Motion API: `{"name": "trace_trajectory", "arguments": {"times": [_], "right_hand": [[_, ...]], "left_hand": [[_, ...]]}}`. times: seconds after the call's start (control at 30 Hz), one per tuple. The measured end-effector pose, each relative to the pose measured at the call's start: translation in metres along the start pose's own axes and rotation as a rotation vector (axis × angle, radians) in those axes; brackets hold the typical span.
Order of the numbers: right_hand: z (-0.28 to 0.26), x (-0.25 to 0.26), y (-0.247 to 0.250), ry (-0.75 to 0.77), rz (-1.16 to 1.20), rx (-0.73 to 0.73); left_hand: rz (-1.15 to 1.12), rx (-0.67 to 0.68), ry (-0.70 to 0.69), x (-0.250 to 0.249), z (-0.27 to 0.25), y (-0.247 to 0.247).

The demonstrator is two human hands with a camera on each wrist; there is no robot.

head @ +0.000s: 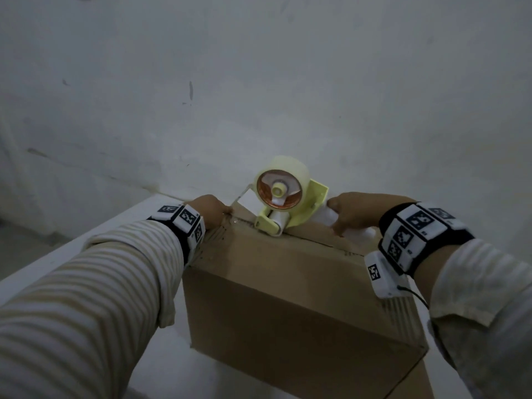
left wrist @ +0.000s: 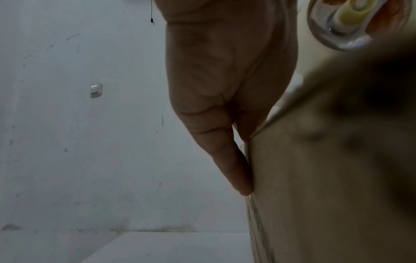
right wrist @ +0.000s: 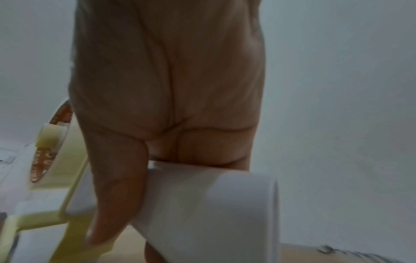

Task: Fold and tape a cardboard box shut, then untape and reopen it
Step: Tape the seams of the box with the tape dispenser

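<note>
While my right hand (head: 349,216) wraps its grip round the white handle of the pale yellow plastic tape dispenser (head: 283,201), its roller sits on the top seam of the brown cardboard box (head: 288,295), which stands on the white table (head: 43,260). Just left of that grip, my left hand (head: 211,210) lies with straight fingers (left wrist: 231,170) pressed flat over the box's far edge, pinning the clear tape's free end (head: 244,200). Flaps look folded shut; taping appears barely begun. I judge the risk is the tape end lifting if the left fingers slacken, or the strip wandering off the seam if the dispenser tilts.
</note>
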State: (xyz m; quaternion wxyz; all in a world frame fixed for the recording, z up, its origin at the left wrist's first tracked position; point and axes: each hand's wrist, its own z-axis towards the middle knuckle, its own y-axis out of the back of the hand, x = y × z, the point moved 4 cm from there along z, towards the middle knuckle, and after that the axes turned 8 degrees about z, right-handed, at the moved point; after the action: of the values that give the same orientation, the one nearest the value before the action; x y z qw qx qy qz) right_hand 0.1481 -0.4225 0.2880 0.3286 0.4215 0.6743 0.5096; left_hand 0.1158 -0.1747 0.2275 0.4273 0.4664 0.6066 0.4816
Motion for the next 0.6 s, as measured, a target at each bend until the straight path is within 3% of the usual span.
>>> {"name": "trace_trajectory", "arguments": {"times": [0.27,0.47,0.6], "right_hand": [[-0.002,0.007,-0.004,0.008,-0.051,-0.024],[-0.002,0.011,-0.003,0.009,-0.072,-0.05],[-0.001,0.011,0.001,0.0,-0.062,-0.055]], "left_hand": [[0.39,0.126,-0.051,-0.029,-0.013,0.006],[0.533,0.203,-0.173,-0.058,-0.019,0.002],[0.601,0.219,-0.175,-0.065,-0.016,0.002]]}}
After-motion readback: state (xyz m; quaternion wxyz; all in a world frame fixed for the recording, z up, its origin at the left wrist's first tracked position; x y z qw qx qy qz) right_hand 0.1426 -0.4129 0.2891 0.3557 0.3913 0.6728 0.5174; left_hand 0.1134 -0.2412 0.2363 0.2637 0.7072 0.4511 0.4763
